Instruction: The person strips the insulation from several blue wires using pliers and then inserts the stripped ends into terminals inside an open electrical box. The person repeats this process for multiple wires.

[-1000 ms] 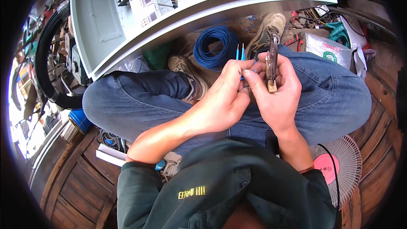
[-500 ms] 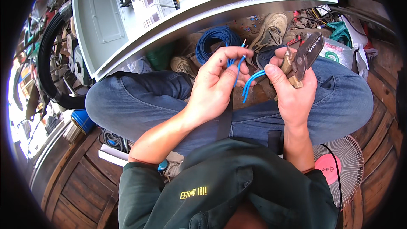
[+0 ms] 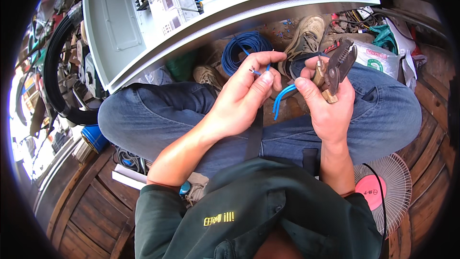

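Note:
My left hand (image 3: 244,97) pinches a thin blue wire (image 3: 257,72) between thumb and fingers. One end, with a bit of bare metal, pokes out leftward over the index finger. Facing it, my right hand (image 3: 330,112) is closed around a wire stripper (image 3: 341,64) with dark toothed jaws and worn tan handles; the jaws point up and away. Two short blue wire pieces (image 3: 277,101) stick out from under the right thumb, curving down in the gap between the hands. Beyond the left hand, a coil of blue wire (image 3: 230,57) lies on the floor.
A pale metal electrical box (image 3: 115,24) with meter-like modules (image 3: 167,2) spans the far side. To the left hangs a black cable coil (image 3: 50,76) beside clutter. A white plastic bag (image 3: 378,60) lies beyond my right knee, a fan guard (image 3: 395,192) near right.
The left hand's wire has shifted: its end pointed up and away before, and now sticks out leftward over the index finger. My right hand and the stripper have moved slightly left.

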The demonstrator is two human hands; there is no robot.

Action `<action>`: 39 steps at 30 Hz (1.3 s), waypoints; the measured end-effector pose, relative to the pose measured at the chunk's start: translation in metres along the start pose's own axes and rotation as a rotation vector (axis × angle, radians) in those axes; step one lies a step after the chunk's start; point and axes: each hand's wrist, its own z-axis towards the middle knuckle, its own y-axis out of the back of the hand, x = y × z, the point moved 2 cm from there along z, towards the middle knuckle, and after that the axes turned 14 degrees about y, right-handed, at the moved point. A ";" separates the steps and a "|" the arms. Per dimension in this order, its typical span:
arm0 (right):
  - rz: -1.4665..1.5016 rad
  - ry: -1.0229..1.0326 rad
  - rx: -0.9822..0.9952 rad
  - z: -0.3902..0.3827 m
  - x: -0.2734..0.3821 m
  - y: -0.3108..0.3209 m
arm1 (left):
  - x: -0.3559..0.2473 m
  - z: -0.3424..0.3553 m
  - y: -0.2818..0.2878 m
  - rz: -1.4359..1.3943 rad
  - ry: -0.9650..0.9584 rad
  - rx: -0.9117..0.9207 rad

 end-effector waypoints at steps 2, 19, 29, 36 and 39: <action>0.002 0.003 0.002 -0.001 0.000 0.002 | 0.003 -0.001 -0.001 -0.006 0.031 0.042; -0.120 -0.008 0.111 -0.005 -0.002 0.007 | 0.023 -0.005 0.003 0.154 0.168 0.144; -0.076 -0.013 0.137 -0.005 -0.003 0.009 | 0.016 0.003 0.009 0.137 0.086 0.146; -0.077 0.011 0.179 -0.004 -0.004 0.008 | 0.005 -0.002 0.005 -0.197 0.267 0.061; -0.063 0.003 0.186 -0.005 -0.004 0.004 | 0.002 -0.006 -0.004 -0.001 0.245 0.109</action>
